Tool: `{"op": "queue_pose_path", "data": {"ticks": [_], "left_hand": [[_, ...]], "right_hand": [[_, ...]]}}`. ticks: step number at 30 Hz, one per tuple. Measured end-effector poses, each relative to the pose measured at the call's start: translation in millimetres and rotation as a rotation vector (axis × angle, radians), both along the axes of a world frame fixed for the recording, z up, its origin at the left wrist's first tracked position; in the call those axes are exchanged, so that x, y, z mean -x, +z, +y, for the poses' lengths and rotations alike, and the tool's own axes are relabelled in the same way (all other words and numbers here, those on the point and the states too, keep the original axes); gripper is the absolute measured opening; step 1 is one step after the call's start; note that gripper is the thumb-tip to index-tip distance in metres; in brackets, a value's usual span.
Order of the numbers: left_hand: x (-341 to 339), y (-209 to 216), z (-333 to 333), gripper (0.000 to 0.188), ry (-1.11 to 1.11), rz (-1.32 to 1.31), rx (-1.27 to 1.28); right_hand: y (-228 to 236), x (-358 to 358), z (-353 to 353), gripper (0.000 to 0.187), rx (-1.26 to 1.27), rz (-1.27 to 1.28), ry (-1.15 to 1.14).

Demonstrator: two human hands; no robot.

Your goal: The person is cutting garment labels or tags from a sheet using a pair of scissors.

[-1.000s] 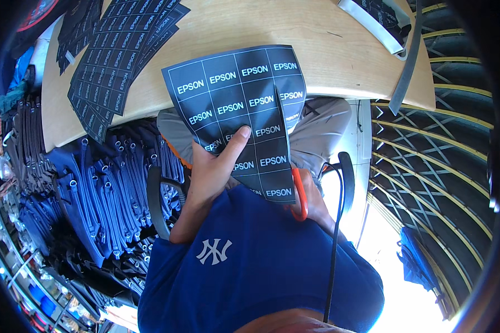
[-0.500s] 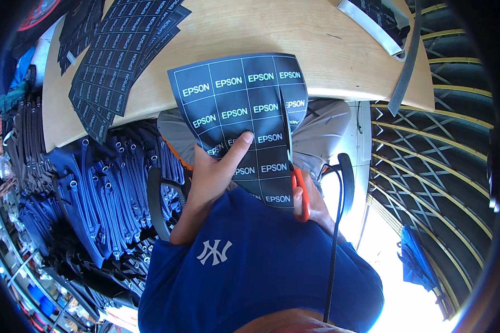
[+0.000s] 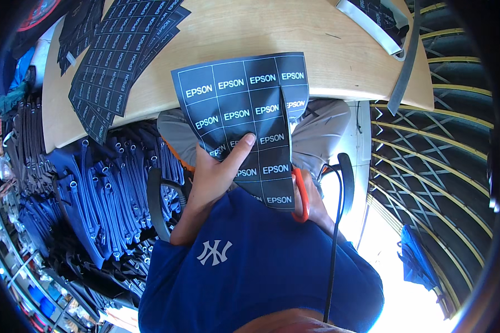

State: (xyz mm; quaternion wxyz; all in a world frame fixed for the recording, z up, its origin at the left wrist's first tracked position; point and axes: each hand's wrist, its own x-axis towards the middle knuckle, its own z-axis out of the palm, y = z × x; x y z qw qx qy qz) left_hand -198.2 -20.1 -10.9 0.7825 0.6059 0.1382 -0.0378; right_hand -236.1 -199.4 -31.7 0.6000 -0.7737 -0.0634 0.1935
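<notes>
A dark sheet (image 3: 236, 94), printed with a grid of white-lettered labels, is held above my lap at the table's near edge. My left hand (image 3: 222, 166) grips its lower left part, thumb on top and the other fingers hidden beneath. In my right hand (image 3: 314, 200) is a pair of scissors (image 3: 301, 194) with red-orange handles, at the sheet's right side. Their blades are mostly covered by the sheet, along a slit that runs up between its two right-hand columns. The right-hand strip hangs slightly apart below but stays joined at the top.
Similar printed sheets (image 3: 114, 55) lie stacked at the table's left. A white box (image 3: 372, 25) with dark pieces and a dark strap (image 3: 405, 72) are at the right of the wooden table (image 3: 250, 28). Blue straps with metal rings (image 3: 105, 194) hang at left; a black cable (image 3: 334, 250) crosses my right side.
The sheet has shifted slightly right and flattened at its top right corner. The scissor blades, visible in the slit before, are now mostly hidden, and the handles have turned a little.
</notes>
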Motion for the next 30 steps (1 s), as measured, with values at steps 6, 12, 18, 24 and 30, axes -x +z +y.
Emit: {"op": "queue_pose_path", "data": {"ticks": [6, 12, 18, 24, 30], "left_hand": [[0, 0, 1, 0.023, -0.016, -0.003, -0.005], [-1, 2, 1, 0.023, -0.010, 0.021, 0.017], [-2, 3, 0, 0.024, -0.002, 0.019, 0.027], [-2, 4, 0, 0.023, -0.069, -0.003, 0.001], [1, 2, -1, 0.023, -0.082, 0.011, -0.003]], "right_hand": [[-20, 3, -3, 0.050, -0.066, -0.040, 0.049], [-12, 1, -3, 0.047, -0.089, 0.026, 0.044], [-15, 2, -3, 0.058, -0.151, -0.014, 0.025], [-17, 2, -5, 0.069, -0.145, -0.037, 0.027], [-14, -1, -4, 0.068, -0.158, -0.065, 0.004]]}}
